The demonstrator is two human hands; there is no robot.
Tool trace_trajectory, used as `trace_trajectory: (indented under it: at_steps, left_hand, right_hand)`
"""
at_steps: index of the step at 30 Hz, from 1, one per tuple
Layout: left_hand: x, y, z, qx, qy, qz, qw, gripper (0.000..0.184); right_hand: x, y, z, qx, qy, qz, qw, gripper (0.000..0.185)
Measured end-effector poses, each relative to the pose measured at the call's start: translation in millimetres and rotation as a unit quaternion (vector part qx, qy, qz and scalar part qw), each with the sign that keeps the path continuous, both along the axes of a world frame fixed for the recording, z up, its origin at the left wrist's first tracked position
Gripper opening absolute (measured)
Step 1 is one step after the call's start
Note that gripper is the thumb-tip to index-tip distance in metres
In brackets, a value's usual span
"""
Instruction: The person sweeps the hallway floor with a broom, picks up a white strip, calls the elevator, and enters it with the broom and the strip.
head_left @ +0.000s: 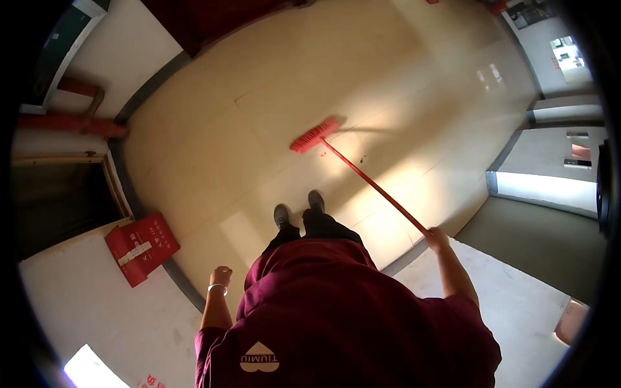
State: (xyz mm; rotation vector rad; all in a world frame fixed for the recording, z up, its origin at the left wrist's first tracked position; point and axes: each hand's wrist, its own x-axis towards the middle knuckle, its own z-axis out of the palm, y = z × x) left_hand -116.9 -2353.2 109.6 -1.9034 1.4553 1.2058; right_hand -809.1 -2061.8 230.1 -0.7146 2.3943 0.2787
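Observation:
A red broom (pixel 375 183) slants across the tiled floor, its bristled head lying flat at the middle of the view. My right hand (pixel 437 239) is closed around the upper end of its handle. On the other side of my body, my left hand (pixel 221 277) hangs with its fingers curled and a pale band on the wrist; no object shows in it. Small dark bits (pixel 363 159) and a small red bit (pixel 323 154) lie on the floor near the broom head.
A red box (pixel 142 247) stands by the left wall, near a dark opening (pixel 61 204). Red pipes (pixel 71 124) run above it. White walls with grey skirting enclose the floor. At the right is a doorway with a greenish floor (pixel 527 242). My dark shoes (pixel 315 201) point forward.

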Motion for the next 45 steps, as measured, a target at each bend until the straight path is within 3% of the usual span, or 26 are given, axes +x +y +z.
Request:
trace_trajectory:
  at_steps: [2,4,5,9,12,13,16,18,20,21,23,24,25,28,29,30,31,32,34,36,38,41,42,44,45]
  left_hand:
    - [-20.6,9.7,4.8,-0.035,0.042,0.011,0.998,0.027]
    - [-62.0,8.4,34.3,-0.036,0.126,0.111,0.985,0.027]
    - [-75.7,6.3,39.1,-0.046,0.125,0.097,0.986,0.026]
    - [-88.9,-1.7,21.0,-0.104,0.171,0.005,0.98,0.027]
    - [-94.5,-10.1,31.6,-0.092,0.131,0.038,0.986,0.027]
    - [-82.9,-11.1,28.7,-0.145,0.158,-0.061,0.975,0.027]
    - [-74.6,-11.5,38.3,-0.194,0.162,-0.068,0.965,0.028]
    - [-76.2,-7.2,52.0,-0.176,0.127,-0.027,0.976,0.028]
    - [-66.0,4.0,58.9,-0.23,0.143,-0.065,0.961,0.027]
    - [-75.2,12.0,75.3,-0.229,0.138,-0.056,0.962,0.027]
    - [-92.5,27.8,104.7,-0.16,0.069,0.159,0.972,0.026]
    - [-87.8,38.1,102.9,-0.159,0.068,0.168,0.97,0.026]
    - [-78.9,53.2,99.8,-0.149,0.056,0.19,0.969,0.026]
    - [-42.2,107.3,74.8,-0.08,-0.001,0.231,0.97,0.025]
    - [-23.6,131.2,56.5,-0.07,0.011,0.155,0.985,0.025]
    - [-20.2,143.7,52.3,-0.049,0.0,0.151,0.987,0.025]
    - [-16.9,156.2,48.3,-0.028,-0.011,0.146,0.989,0.025]
    - [-26.9,162.0,50.6,0.007,-0.035,0.208,0.978,0.025]
    - [-17.5,175.0,30.0,-0.081,0.023,-0.025,0.996,0.026]
    - [-30.9,165.8,24.4,-0.061,0.032,0.072,0.995,0.028]
    - [-27.8,165.8,11.7,-0.09,0.065,0.044,0.993,0.03]
    - [-24.5,140.6,-32.0,-0.121,0.11,-0.01,0.987,0.032]
    - [-26.4,120.9,-24.3,-0.13,0.114,-0.003,0.985,0.032]
    - [-33.4,76.2,5.1,-0.073,0.081,0.11,0.988,0.034]
    - [-32.4,55.1,24.1,-0.065,0.065,0.165,0.982,0.033]
  right_hand:
    - [-2.3,7.0,47.2,0.036,0.022,-0.003,0.999,0.031]
    - [4.5,-1.1,88.9,0.005,0.021,-0.004,1.0,0.034]
    - [-0.5,10.5,81.0,-0.057,0.027,0.017,0.998,0.037]
    - [0.6,-37.3,42.2,-0.058,-0.019,0.1,0.993,0.028]
    - [20.1,-111.5,-6.1,-0.076,-0.06,0.188,0.977,0.027]
    - [30.2,-138.3,-22.9,-0.093,-0.079,0.209,0.97,0.027]
    - [67.0,-218.0,-44.9,-0.089,-0.138,0.256,0.953,0.029]
    - [83.9,-248.5,-72.4,-0.152,-0.132,0.277,0.94,0.028]
    - [82.6,-266.2,-80.5,-0.128,-0.15,0.3,0.933,0.026]
    - [81.7,-269.7,-82.5,-0.105,-0.159,0.315,0.93,0.025]
    - [44.1,-247.8,-94.7,-0.049,-0.124,0.291,0.947,0.026]
    - [16.5,-228.9,-94.3,-0.038,-0.096,0.275,0.956,0.026]
    - [-23.3,-200.6,-115.5,0.035,-0.06,0.358,0.931,0.022]
    - [-124.3,-124.9,-76.3,0.101,-0.018,0.339,0.935,0.024]
    - [-164.7,-92.8,-67.4,0.096,0.002,0.36,0.928,0.034]
    - [-199.9,-71.8,-57.3,0.147,0.039,0.336,0.929,0.046]
    - [-207.8,-68.4,-15.0,0.126,0.079,0.302,0.942,0.057]
    - [-214.1,-67.2,18.6,0.097,0.107,0.287,0.947,0.058]
    - [-212.5,-78.1,74.3,0.079,0.162,0.325,0.928,0.053]
    - [-193.4,-96.1,113.1,0.086,0.18,0.334,0.921,0.046]
    - [-175.9,-92.8,129.7,0.052,0.14,0.306,0.94,0.042]
    - [-134.6,-123.0,79.5,-0.042,0.066,0.267,0.96,0.038]
    - [-117.1,-129.8,45.3,-0.058,0.066,0.31,0.947,0.037]
    - [-64.2,-153.2,-31.8,-0.087,0.005,0.29,0.953,0.039]
    - [-27.3,-171.0,-60.9,-0.075,-0.088,0.238,0.964,0.04]
